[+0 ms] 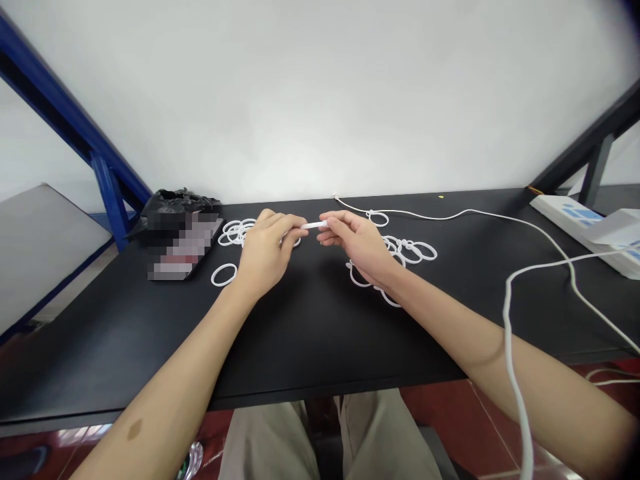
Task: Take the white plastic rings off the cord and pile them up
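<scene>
Above the middle of the black table, my left hand (270, 247) and my right hand (357, 240) pinch opposite ends of a slim white plastic piece (314, 225). It may be a ring seen edge-on; the fingers hide its ends, so I cannot tell. Behind and beside my left hand lies a cluster of white plastic rings (234, 232), partly covered by that hand. One single white ring (213, 275) rests nearer to me, by the left wrist. More white rings (427, 252), some with small eyelets, lie around and under my right hand and wrist.
A black plastic bag (175, 200) and a blurred-out flat item (185, 250) lie at the left. A white cable (467, 212) runs along the back; a thicker one (507, 320) crosses in front of my right forearm. A white-and-blue box (575, 223) stands right, against the angled frame.
</scene>
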A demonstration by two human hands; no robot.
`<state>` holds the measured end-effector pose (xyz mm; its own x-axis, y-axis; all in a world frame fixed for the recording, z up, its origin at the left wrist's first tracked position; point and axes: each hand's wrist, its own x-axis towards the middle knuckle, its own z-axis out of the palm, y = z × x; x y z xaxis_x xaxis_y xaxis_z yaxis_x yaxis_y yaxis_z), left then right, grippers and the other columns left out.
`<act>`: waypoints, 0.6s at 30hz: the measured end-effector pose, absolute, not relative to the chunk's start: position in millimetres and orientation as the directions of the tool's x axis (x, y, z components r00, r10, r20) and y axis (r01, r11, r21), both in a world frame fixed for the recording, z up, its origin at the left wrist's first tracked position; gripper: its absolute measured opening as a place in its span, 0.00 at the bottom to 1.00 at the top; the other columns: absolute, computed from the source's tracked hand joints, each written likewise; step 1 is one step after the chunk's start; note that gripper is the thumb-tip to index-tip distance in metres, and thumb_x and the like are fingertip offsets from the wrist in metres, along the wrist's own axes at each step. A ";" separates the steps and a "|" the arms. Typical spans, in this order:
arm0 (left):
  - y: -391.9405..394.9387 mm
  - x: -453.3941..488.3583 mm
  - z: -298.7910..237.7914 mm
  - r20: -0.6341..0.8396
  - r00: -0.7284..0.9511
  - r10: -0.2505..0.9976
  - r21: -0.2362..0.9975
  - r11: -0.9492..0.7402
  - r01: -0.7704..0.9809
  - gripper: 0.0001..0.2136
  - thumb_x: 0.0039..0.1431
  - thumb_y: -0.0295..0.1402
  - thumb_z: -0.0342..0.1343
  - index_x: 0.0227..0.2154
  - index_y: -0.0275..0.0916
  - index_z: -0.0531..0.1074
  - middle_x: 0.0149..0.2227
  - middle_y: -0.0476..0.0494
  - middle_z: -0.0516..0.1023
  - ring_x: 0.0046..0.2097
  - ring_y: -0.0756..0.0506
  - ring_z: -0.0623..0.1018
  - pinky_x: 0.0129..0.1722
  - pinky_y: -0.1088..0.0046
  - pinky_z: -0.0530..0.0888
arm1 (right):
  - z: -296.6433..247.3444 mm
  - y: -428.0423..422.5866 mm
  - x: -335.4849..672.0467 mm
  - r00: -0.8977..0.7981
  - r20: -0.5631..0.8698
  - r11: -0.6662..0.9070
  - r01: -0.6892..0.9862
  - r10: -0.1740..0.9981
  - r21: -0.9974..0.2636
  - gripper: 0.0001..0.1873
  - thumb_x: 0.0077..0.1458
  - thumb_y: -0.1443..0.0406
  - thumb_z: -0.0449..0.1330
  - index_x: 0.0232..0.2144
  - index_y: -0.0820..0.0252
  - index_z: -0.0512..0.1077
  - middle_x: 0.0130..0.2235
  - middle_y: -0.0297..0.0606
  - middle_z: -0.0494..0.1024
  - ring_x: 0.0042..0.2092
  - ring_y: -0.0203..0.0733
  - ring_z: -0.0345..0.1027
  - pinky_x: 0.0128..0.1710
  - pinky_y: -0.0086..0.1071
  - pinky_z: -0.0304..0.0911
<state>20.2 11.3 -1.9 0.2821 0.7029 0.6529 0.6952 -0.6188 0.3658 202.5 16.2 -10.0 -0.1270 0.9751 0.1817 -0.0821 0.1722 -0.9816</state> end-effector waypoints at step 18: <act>15.2 18.7 -3.1 0.679 0.304 0.669 0.335 -0.650 0.682 0.09 0.65 0.32 0.51 0.36 0.42 0.77 0.35 0.47 0.81 0.37 0.45 0.72 0.40 0.68 0.70 | -4.7 17.9 211.3 -0.265 0.060 -0.028 -0.315 0.962 -0.949 0.11 0.50 0.61 0.68 0.32 0.64 0.74 0.30 0.31 0.73 0.29 0.27 0.64 0.31 0.26 0.63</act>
